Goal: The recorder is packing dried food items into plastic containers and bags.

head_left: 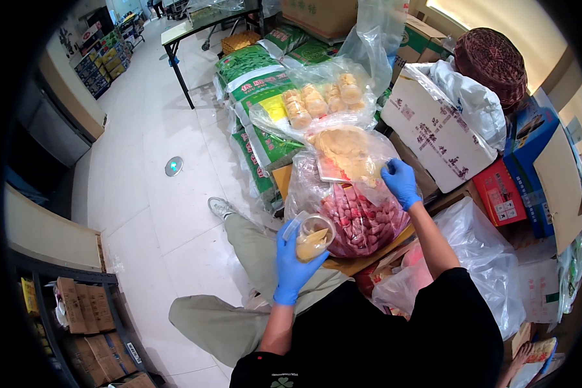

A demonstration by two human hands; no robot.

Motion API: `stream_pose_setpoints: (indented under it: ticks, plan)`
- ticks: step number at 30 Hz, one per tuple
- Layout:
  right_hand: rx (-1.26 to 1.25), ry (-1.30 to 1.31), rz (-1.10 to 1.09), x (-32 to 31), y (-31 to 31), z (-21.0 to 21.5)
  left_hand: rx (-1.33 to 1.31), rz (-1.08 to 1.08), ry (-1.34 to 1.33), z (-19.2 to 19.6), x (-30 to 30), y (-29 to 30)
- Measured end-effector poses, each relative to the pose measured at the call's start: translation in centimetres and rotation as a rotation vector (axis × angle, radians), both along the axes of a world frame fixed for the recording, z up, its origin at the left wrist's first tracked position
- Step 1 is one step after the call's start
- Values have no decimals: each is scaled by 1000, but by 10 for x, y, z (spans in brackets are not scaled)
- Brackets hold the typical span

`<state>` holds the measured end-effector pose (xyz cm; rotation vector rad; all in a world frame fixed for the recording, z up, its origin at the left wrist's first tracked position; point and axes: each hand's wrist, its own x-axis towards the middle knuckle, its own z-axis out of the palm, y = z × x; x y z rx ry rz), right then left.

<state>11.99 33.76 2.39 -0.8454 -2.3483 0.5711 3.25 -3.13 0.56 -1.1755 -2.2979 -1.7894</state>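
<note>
Near the middle of the frame the person's left hand (pixel 291 262), in a blue glove, is wrapped around a small clear cup (pixel 313 237) partly filled with pale yellowish pieces, fingers closed on its side and the cup tipped a little toward the right. Up and to the right of it, well apart from the cup, the right hand (pixel 401 182), also gloved in blue, pinches the edge of a clear plastic bag (pixel 349 152) holding the same pale yellowish stuff; thumb and fingers are clamped together on the film. That bag rests on top of a bigger clear bag of pink pieces (pixel 362 223), which lies between the two hands and just beside the cup. Above these, toward the upper middle, sits another clear bag with rows of round pale cakes (pixel 323 97), lying on green printed sacks (pixel 255 74). To the right are a white cardboard box (pixel 433 129), a red box (pixel 506 194), a blue box (pixel 530 155), and at the upper right a dark woven basket (pixel 495 61). A white plastic bag (pixel 491 258) slumps at the lower right beside the person's right arm. At the upper left a table (pixel 174 32) stands on the pale tiled floor (pixel 149 194), and shelves with brown cartons (pixel 84 317) fill the lower left corner.
</note>
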Motion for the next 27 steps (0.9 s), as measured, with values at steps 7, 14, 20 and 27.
stream_pose_setpoints:
  ticks: [7,14,20,27]
  plan:
    - [-19,-42,-15,56,-33,70,-16,-141,32,4,-3,38]
    - [-82,58,366,63,-109,144,21,-179,75,9,3,67]
    - [129,-129,723,29,-132,138,48,-201,43,22,9,58]
    - [620,-98,1025,11,-145,139,14,-426,-98,32,-7,20]
